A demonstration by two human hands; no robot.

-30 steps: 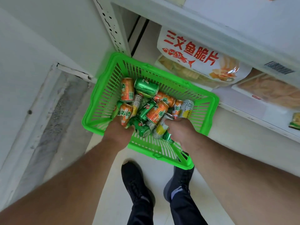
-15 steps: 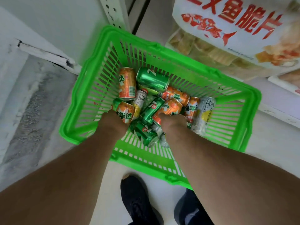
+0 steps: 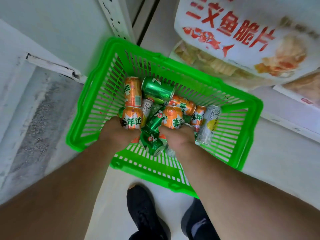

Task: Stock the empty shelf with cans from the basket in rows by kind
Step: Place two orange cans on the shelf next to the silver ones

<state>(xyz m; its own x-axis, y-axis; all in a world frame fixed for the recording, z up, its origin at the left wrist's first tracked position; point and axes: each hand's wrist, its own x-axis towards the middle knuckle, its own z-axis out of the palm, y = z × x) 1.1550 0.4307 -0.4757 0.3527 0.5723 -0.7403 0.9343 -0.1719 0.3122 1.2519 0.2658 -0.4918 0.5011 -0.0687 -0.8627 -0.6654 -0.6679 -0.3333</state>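
Observation:
A green plastic basket [image 3: 97, 94] sits on the floor below me, holding several orange, green and pale lemon cans in a loose pile. My left hand [image 3: 117, 134] grips an orange can [image 3: 131, 120] at the pile's left side. My right hand [image 3: 178, 137] grips another orange can [image 3: 172, 116] in the middle. A green 7-Up can [image 3: 153, 144] lies between my two hands. A second green can [image 3: 156, 88] lies at the far side, and a pale lemon can [image 3: 208, 123] lies at the right. The shelf for the cans is not in view.
A large white snack bag [image 3: 242, 37] with red lettering lies on the low shelf just behind the basket. A perforated white shelf upright [image 3: 116, 18] stands at the basket's far left corner. My black shoes [image 3: 145, 213] are on the pale floor near the basket's front edge.
The view has dropped closer to the basket. My right hand moved left from the pile's right side onto the middle orange can. My left hand stays on its orange can.

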